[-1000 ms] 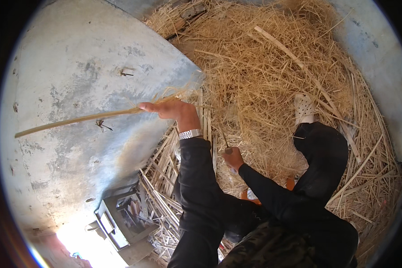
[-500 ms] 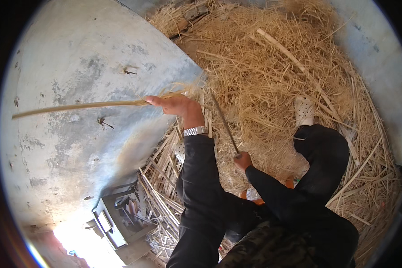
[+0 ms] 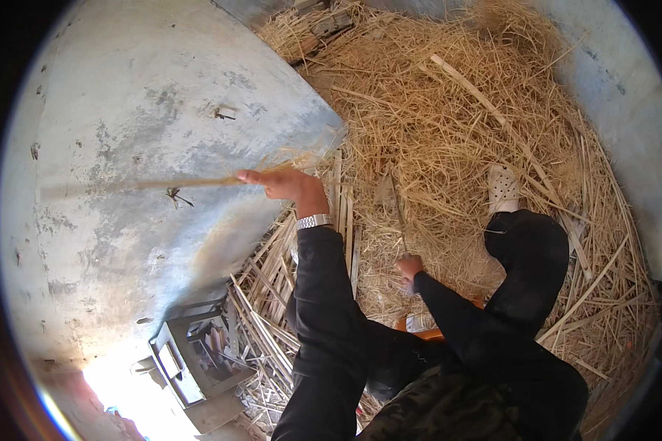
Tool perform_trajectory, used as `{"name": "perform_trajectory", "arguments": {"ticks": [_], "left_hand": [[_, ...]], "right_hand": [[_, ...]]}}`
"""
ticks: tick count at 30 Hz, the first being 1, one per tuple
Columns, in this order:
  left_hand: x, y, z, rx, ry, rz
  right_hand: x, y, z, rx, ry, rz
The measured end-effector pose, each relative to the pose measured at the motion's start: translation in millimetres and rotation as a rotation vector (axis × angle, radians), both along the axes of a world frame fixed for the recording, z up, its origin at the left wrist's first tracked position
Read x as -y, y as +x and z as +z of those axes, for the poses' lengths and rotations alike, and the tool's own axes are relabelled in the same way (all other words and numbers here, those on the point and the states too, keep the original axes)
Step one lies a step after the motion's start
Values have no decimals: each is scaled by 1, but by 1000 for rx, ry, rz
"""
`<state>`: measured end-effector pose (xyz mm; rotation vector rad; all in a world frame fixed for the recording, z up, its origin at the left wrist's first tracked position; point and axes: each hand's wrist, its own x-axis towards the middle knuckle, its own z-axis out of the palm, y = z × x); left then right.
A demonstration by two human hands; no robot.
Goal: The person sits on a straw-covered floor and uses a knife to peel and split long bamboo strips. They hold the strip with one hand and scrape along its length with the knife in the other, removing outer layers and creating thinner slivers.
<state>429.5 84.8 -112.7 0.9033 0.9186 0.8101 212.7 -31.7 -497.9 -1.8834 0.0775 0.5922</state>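
Left hand [image 3: 285,184] grips a long, thin, tan fibrous strip [image 3: 198,181], extending leftward before the patchy grey-white wall [image 3: 118,257]. Right hand [image 3: 410,272] is closed on 1 slender, dark, blurred blade-like tool [image 3: 400,220], above golden straw-like shavings [image 3: 441,132].

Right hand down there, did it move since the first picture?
Yes. The right hand has moved to the right, a bit farther from the right-hand corner of the patchy grey-white wall.
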Motion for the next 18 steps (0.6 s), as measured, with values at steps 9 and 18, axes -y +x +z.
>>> {"name": "perform_trajectory", "arguments": {"ticks": [9,18], "left_hand": [[-57,-14,-38,179,-7,-20],[-82,-25,-56,723,-26,-974]], "right_hand": [[16,-2,71,-556,436,-547],[8,18,138,-521,567,-526]]}}
